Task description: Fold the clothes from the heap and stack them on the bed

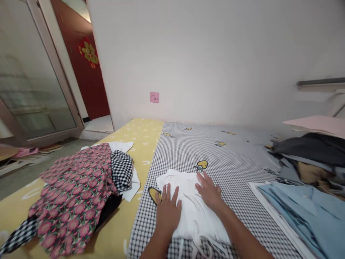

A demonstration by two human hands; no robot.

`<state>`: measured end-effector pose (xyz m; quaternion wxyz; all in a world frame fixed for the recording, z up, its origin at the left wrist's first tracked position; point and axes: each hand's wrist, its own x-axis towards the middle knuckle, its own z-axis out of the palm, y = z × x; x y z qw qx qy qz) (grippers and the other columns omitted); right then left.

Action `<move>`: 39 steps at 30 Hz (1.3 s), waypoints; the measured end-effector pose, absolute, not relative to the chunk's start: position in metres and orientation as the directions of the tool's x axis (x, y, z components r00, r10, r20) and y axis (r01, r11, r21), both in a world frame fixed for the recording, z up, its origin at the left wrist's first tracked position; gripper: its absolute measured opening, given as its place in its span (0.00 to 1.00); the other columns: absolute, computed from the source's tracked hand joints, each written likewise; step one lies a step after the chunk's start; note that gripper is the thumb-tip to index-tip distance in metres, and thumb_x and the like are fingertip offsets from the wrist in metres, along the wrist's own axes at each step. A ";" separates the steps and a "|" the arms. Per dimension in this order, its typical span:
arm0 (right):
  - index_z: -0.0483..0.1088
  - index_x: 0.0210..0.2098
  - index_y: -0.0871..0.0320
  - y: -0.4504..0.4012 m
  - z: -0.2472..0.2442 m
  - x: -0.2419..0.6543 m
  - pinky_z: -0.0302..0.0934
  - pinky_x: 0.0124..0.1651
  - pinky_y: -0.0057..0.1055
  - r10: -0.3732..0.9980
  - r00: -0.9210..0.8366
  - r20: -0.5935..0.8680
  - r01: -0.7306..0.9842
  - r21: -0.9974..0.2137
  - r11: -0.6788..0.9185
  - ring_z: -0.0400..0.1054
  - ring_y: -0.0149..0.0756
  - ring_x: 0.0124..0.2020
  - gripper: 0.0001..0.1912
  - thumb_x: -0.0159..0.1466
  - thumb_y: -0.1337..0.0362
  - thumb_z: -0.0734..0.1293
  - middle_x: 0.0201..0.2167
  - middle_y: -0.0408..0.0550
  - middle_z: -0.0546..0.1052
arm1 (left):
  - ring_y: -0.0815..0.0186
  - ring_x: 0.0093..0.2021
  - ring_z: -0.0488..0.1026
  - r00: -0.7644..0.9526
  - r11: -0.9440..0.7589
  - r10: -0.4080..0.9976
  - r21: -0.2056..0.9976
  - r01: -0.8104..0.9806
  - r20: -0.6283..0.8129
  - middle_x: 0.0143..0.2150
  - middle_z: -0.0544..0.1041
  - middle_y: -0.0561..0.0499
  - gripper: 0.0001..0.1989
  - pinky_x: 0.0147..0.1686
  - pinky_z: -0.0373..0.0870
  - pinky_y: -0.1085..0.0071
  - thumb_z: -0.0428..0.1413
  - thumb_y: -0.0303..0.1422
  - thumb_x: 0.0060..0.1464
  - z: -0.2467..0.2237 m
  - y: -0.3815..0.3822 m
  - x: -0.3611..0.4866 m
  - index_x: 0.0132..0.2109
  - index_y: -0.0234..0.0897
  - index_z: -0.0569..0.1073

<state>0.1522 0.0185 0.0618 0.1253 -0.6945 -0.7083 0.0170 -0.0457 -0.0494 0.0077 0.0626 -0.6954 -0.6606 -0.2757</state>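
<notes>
A white garment [188, 205] lies folded on the black-and-white checked sheet, its strings trailing at the near edge. My left hand [168, 208] rests on its left side with the fingers spread. On its upper right part lies my right hand [208, 190], also flat with fingers apart. Neither hand grips anything.
On the yellow cloth [140, 136] at left is a heap with a pink floral garment [81, 187] and a checked piece [122, 171]. Folded light blue clothes [309, 212] lie at right, with dark clothes [309, 151] behind them. A wall [202, 64] bounds the far side.
</notes>
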 end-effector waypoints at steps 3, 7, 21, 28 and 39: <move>0.43 0.72 0.40 -0.035 0.062 0.158 0.36 0.68 0.65 0.951 -0.034 0.307 0.989 -0.124 0.075 0.34 0.51 0.74 0.30 0.72 0.53 0.51 0.75 0.40 0.41 | 0.48 0.72 0.53 -0.070 -0.156 0.903 0.477 0.865 0.424 0.72 0.59 0.43 0.25 0.68 0.38 0.34 0.51 0.34 0.61 0.017 -0.050 -0.044 0.65 0.49 0.66; 0.49 0.70 0.36 -0.090 0.033 0.155 0.40 0.68 0.64 0.962 -0.167 0.216 0.978 -0.087 0.190 0.40 0.49 0.73 0.27 0.72 0.52 0.50 0.73 0.36 0.52 | 0.50 0.70 0.57 -0.233 -0.214 0.914 0.881 0.423 0.333 0.66 0.69 0.42 0.21 0.71 0.30 0.42 0.59 0.33 0.52 0.026 -0.045 -0.055 0.54 0.42 0.77; 0.52 0.69 0.38 -0.101 0.037 0.142 0.40 0.69 0.60 0.983 -0.138 0.119 0.976 -0.154 0.155 0.43 0.47 0.73 0.27 0.72 0.55 0.49 0.72 0.37 0.56 | 0.56 0.48 0.72 -0.461 -0.094 0.872 0.981 0.170 0.164 0.46 0.71 0.44 0.16 0.54 0.70 0.53 0.58 0.43 0.47 0.023 -0.142 -0.094 0.40 0.39 0.77; 0.52 0.69 0.36 -0.096 0.032 0.140 0.40 0.68 0.61 0.986 -0.120 0.116 0.980 -0.146 0.136 0.44 0.44 0.72 0.27 0.72 0.57 0.49 0.71 0.36 0.56 | 0.62 0.36 0.68 -0.385 0.018 0.921 0.980 0.198 0.061 0.39 0.68 0.48 0.15 0.48 0.70 0.58 0.58 0.40 0.41 0.032 -0.143 -0.092 0.36 0.36 0.79; 0.51 0.69 0.37 -0.096 0.028 0.143 0.41 0.68 0.60 0.986 -0.125 0.106 0.982 -0.130 0.139 0.44 0.44 0.72 0.28 0.71 0.57 0.50 0.71 0.35 0.56 | 0.76 0.15 0.54 0.131 0.315 0.944 0.946 -0.073 -0.304 0.20 0.63 0.65 0.36 0.16 0.46 0.77 0.63 0.51 0.40 0.046 -0.151 -0.077 0.54 0.39 0.66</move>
